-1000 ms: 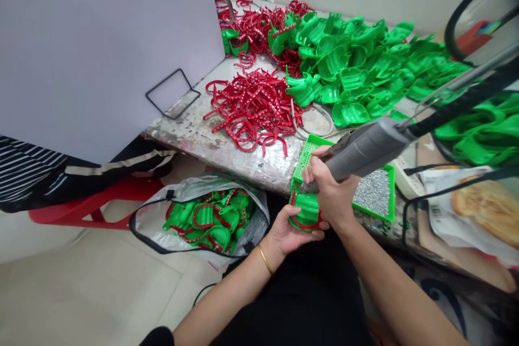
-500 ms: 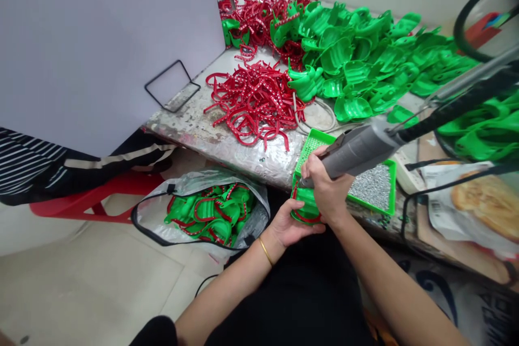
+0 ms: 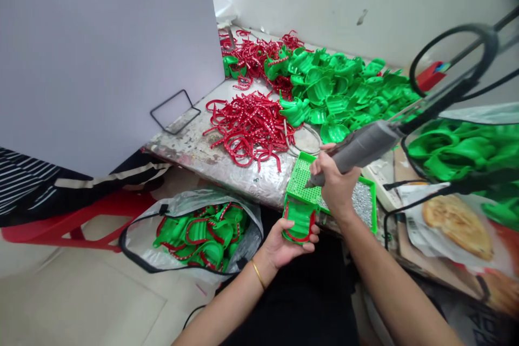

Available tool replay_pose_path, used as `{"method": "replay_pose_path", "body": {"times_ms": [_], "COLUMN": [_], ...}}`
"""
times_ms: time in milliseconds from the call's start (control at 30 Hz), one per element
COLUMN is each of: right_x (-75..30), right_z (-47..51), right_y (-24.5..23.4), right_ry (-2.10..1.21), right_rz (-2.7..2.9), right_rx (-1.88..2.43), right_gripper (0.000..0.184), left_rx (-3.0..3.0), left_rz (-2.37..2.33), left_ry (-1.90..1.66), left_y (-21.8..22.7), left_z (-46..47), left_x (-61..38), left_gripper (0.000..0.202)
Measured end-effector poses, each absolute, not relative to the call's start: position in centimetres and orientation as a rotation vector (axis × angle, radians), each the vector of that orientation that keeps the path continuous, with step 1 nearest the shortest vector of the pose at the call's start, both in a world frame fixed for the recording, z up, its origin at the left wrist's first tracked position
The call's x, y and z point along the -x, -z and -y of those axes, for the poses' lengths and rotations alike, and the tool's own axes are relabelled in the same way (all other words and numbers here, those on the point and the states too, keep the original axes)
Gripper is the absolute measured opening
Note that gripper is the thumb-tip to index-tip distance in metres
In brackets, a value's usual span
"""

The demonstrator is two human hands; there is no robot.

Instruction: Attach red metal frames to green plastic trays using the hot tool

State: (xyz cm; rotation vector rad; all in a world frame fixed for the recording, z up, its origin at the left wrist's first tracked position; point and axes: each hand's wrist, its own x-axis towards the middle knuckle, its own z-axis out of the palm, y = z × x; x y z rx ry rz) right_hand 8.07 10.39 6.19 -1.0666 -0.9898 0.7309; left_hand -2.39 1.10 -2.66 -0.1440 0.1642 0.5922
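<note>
My left hand [image 3: 280, 246] grips a curved green plastic piece [image 3: 300, 220] with a red strip along its edge. Wrapped in my right hand [image 3: 337, 188] is a grey electric screwdriver [image 3: 367, 145]. The tool's tip is over the perforated part of a green tray [image 3: 299, 175], apart from the piece in my left hand. Small silver screws [image 3: 362, 201] fill the tray section to the right, partly hidden by my right hand and forearm.
Red strips [image 3: 249, 130] and green plastic pieces [image 3: 324, 84] are heaped on the worn table [image 3: 184, 143]. An open bag [image 3: 135, 235] of red-edged green pieces stands lower left, beside a red stool [image 3: 60, 232]. Black cables [image 3: 413, 203] and packaged bread [image 3: 458, 224] lie right.
The screwdriver tip has come off the green piece and moved up over the perforated tray. My left hand has lowered slightly with the piece. The camera view has tilted upward.
</note>
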Motion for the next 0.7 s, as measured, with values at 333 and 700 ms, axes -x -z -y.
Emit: {"method": "replay_pose_path", "body": {"times_ms": [333,700], "right_x": [-8.3,-8.1], "right_z": [-14.5,-15.0], "right_y": [-2.3,-1.3], "right_ry": [-0.702,-0.681], "right_rz": [0.984,0.966], "right_rx": [1.225,1.27], "right_gripper": [0.02,0.021], "left_rx": [0.13,0.16], "left_rz": [-0.169,-0.128], "left_ry": [-0.603,-0.573], "left_y": [3.5,4.0], "left_z": [-1.0,-1.2], "left_x": [2.3,2.4], "left_gripper": [0.055,0.058]}}
